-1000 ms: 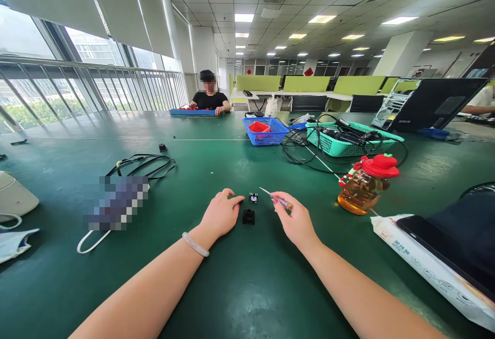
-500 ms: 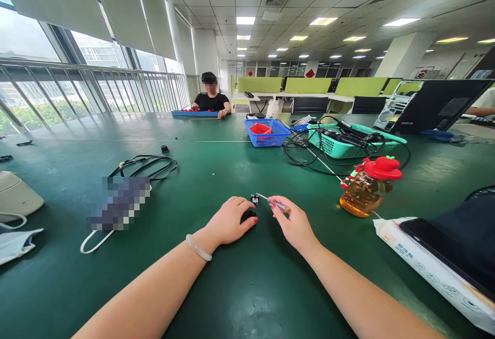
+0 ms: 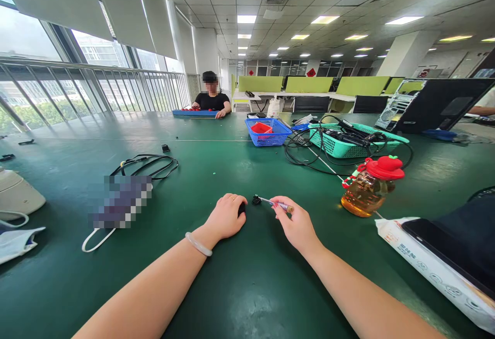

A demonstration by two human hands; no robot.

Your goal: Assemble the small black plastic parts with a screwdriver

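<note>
My left hand (image 3: 227, 216) lies curled on the green table (image 3: 216, 287), its fingers closed over a small black part (image 3: 242, 208) of which only an edge shows. My right hand (image 3: 296, 223) pinches a small screwdriver (image 3: 276, 204) with a reddish handle, its tip pointing left. The tip touches a second tiny black part (image 3: 256, 200) lying on the table just right of my left hand.
A bottle of amber liquid with a red lid (image 3: 369, 186) stands to the right. A blue basket (image 3: 266, 132), a teal basket (image 3: 348, 142) with black cables, a wipes pack (image 3: 425, 267), a black cord (image 3: 145, 165) and face masks (image 3: 15, 241) lie around. Another person (image 3: 211, 99) sits at the far end.
My left hand slid right and closed over the square black part that lay bare before. The screwdriver tip dropped from mid-air onto the tiny black part.
</note>
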